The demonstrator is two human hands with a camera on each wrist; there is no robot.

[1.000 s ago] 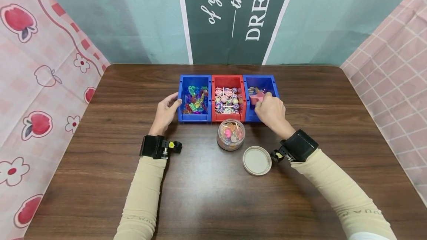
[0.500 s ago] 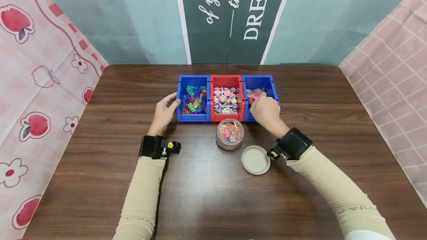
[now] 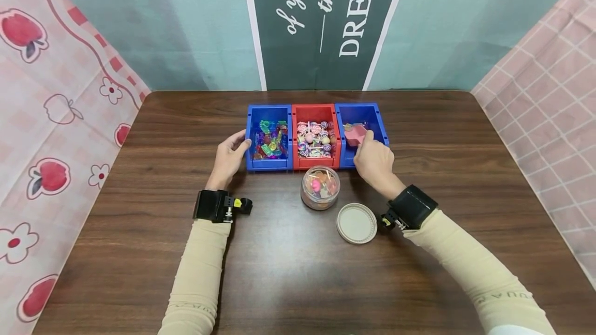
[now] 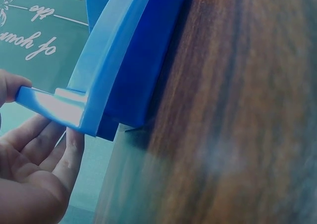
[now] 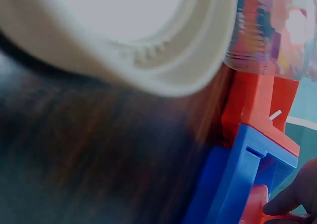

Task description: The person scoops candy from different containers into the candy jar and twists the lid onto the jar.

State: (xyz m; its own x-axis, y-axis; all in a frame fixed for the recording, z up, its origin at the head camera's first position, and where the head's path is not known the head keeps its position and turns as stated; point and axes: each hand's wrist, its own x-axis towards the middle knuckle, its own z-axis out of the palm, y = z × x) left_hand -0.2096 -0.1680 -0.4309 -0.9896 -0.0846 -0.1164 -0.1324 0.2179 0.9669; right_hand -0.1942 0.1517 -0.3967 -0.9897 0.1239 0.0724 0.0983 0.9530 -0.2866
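My left hand (image 3: 228, 159) grips the outer wall of the left blue bin (image 3: 269, 165). In the left wrist view, its thumb lies on one side of the blue rim (image 4: 54, 107) and its fingers on the other. Inside the right blue bin (image 3: 357, 109), my right hand (image 3: 376, 162) holds a pink scoop (image 3: 355, 135) by its handle. Small pieces lie beside the scoop, though its cup's contents are too small to make out. Part of the scoop (image 5: 255, 204) also shows in the right wrist view, at the lower right.
Between the blue bins, a red bin (image 3: 315, 163) holds several lollipop charms. Colourful translucent pieces (image 3: 272, 141) fill the left bin. A clear jar (image 3: 320, 198) of mixed charms stands uncovered in front, with a pale round lid (image 3: 357, 224) to its right. Behind the table (image 3: 288, 273) hangs cloth.
My right hand has shifted slightly left, then back right and nearer. The scoop has turned, and more of it shows above the bin floor. My left hand stays on the bin wall.
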